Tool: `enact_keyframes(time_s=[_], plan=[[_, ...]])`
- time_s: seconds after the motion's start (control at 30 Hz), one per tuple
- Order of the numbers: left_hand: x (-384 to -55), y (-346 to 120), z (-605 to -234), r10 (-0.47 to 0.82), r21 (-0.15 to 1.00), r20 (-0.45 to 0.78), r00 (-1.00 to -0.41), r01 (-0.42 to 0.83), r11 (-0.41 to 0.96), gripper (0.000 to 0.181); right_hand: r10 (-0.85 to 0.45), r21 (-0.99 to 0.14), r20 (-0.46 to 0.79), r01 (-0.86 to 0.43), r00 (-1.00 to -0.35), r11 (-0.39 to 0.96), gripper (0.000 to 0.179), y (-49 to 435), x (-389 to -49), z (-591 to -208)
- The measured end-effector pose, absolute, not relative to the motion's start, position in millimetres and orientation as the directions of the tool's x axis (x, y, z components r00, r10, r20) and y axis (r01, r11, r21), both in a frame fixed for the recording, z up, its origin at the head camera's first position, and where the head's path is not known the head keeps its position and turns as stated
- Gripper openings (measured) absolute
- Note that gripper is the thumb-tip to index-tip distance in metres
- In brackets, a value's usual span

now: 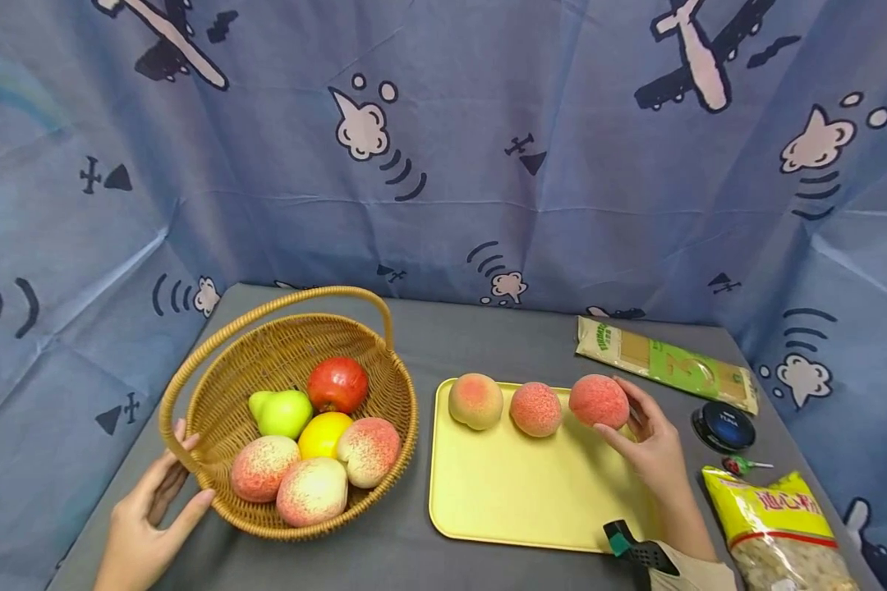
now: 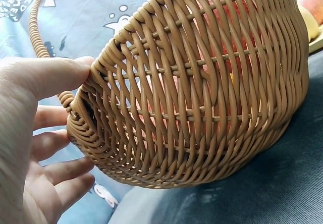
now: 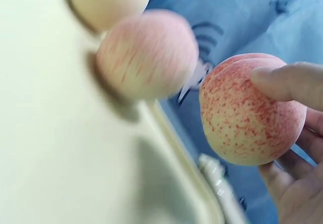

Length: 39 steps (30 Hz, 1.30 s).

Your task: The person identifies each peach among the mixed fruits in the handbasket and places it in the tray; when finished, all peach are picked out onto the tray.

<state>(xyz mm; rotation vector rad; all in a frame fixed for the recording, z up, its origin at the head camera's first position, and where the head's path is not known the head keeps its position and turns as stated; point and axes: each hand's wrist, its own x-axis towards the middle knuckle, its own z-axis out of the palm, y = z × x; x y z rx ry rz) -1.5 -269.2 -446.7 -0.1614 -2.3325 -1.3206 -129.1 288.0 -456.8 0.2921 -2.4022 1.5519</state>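
Observation:
At the left stands a wicker basket (image 1: pixel 222 369) with a tall handle. My left hand (image 1: pixel 148 509) holds its left rim by the handle's foot, the thumb (image 2: pixel 60 75) lying against the weave. Inside are a green pear (image 1: pixel 281 413), a red apple (image 1: pixel 337 384), a yellow round fruit (image 1: pixel 324 435) and several peaches (image 1: pixel 312 491). My right hand (image 1: pixel 654 447) grips a reddish peach (image 1: pixel 599 400) between thumb and fingers, above the right end of a yellow tray (image 1: pixel 525 501). Two peaches, one yellowish (image 1: pixel 476 400) and one pink (image 1: pixel 535 409), sit along the tray's far side.
Right of the tray lie a long noodle packet (image 1: pixel 665 361), a dark round tin (image 1: pixel 724 427), a lollipop (image 1: pixel 742 465) and a yellow-topped bag (image 1: pixel 783 525). A blue printed curtain (image 1: pixel 443 164) encloses the grey table (image 1: pixel 384 566) at the back and sides.

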Motion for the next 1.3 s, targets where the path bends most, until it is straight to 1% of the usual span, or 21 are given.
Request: enact_keyframes(time_s=[0.17,0.3,0.47,0.67,0.83,0.93,1.1,1.2,1.3], plan=[[-0.6,-268.7,-446.5,-0.12,0.784,0.435,-0.892,0.309,0.539,0.071,-0.009,-0.849,0.218,-0.194,-0.976,0.491,0.069,298.6,-134.2,-470.9],[-1.0,-268.2,-445.6,-0.118,0.783,0.434,-0.893,0.309,0.54,0.071,-0.009,-0.848,0.161,-0.143,-0.987,0.511,0.069,302.3,-136.8,-476.1],[-1.7,-269.0,-445.6,-0.11,0.781,0.434,-0.894,0.313,0.54,0.071,-0.029,-0.85,0.121,-0.119,-0.992,0.514,0.072,305.5,-139.1,-479.0],[-2.2,-269.0,-444.5,-0.111,0.776,0.445,-0.889,0.32,0.544,0.07,-0.122,-0.846,0.09,-0.14,-0.988,0.514,0.077,311.9,-143.6,-485.6],[-1.1,-267.5,-443.3,-0.117,0.778,0.451,-0.885,0.325,0.538,0.069,-0.147,-0.852,0.053,-0.121,-0.988,0.51,0.081,312.3,-143.4,-486.6],[-1.3,-267.8,-443.8,-0.122,0.777,0.465,-0.877,0.338,0.531,0.07,-0.127,-0.844,0.082,-0.136,-0.989,0.518,0.079,310.9,-141.7,-485.0],[-3.1,-269.8,-446.1,-0.11,0.767,0.488,-0.866,0.365,0.527,0.071,-0.066,-0.826,0.209,-0.212,-0.976,0.523,0.074,305.3,-138.6,-473.1],[-3.1,-271.2,-447.9,-0.094,0.764,0.486,-0.869,0.37,0.529,0.071,-0.075,-0.813,0.283,-0.28,-0.956,0.51,0.074,298.5,-137.3,-462.8],[-2.2,-272.3,-449.0,-0.086,0.768,0.471,-0.878,0.361,0.529,0.072,-0.111,-0.795,0.343,-0.351,-0.933,0.494,0.075,286.6,-136.4,-451.1]])
